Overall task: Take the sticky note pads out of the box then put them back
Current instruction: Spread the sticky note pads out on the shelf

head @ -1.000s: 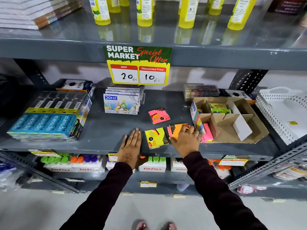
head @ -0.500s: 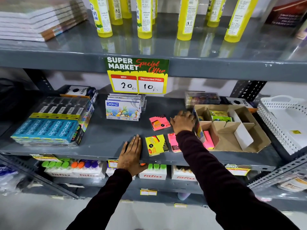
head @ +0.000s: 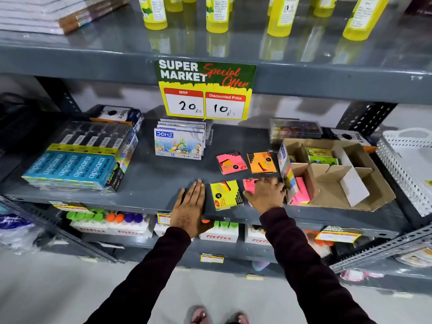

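Orange pad [head: 261, 163] newly out, box [head: 364, 197] half-emptied

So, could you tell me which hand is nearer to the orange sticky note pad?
The right hand. It lies just in front of the orange sticky note pad, over a pink pad. The left hand rests flat farther left, beyond the yellow pad.

- One head-worn wide-angle view looks forward and down, standing close before a grey metal shelf [head: 149, 183].
- Both forearms enter from 6 o'clock; the person's feet show at the bottom edge.
- The upper shelf's yellow bottles [head: 216, 15] lie at 12 o'clock, cropped.
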The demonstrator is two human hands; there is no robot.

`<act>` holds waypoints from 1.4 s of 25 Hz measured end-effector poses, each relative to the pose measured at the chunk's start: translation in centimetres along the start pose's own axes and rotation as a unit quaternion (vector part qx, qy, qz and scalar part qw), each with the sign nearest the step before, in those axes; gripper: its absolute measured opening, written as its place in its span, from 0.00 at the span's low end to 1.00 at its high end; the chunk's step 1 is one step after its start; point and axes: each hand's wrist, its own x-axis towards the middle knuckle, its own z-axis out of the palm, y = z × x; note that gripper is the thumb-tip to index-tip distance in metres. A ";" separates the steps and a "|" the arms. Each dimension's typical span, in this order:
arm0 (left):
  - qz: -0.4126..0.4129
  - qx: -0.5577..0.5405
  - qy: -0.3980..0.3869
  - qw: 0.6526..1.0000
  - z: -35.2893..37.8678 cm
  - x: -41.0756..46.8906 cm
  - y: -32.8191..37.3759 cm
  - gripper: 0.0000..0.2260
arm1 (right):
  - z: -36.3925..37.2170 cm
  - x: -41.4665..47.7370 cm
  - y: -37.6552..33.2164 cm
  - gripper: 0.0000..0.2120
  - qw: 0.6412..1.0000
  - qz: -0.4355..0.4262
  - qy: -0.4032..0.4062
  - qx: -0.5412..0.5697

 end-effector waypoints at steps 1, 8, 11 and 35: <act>-0.001 -0.001 -0.002 1.000 0.0 0.0 0.0 0.46 | -0.3 -0.2 -0.3 0.30 1.000 -0.001 0.013 0.000; -0.004 -0.009 -0.007 1.000 0.0 -0.1 0.0 0.46 | -1.6 2.3 -4.3 0.32 0.996 -0.055 0.065 0.030; 0.001 -0.027 0.009 1.000 0.2 -0.2 -0.2 0.45 | -1.7 5.0 -7.1 0.30 0.994 -0.087 0.070 0.017; -0.002 0.052 0.005 0.999 0.2 0.0 0.1 0.50 | -0.1 -1.5 0.5 0.39 0.998 0.009 0.055 0.021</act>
